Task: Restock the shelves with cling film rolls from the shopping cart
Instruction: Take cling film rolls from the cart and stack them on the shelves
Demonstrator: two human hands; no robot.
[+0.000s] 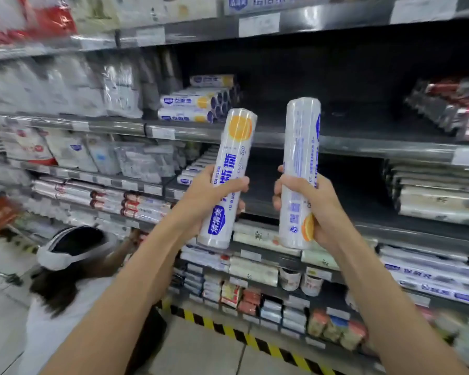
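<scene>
I hold two white cling film rolls upright in front of the shelves. My left hand (201,196) grips the left roll (233,147) around its lower half; blue print and an orange slice show on it. My right hand (309,201) grips the right roll (302,136) low down, its top reaching the middle shelf's edge. A stack of matching rolls (195,101) lies on the middle shelf (363,146), left of a wide dark gap. The shopping cart is not in view.
Another person with a white headband (65,253) crouches at lower left, reaching to a low shelf. Boxed rolls (450,109) fill the shelf's right end. Packaged goods line the lower shelves. Yellow-black hazard tape (241,334) marks the floor edge.
</scene>
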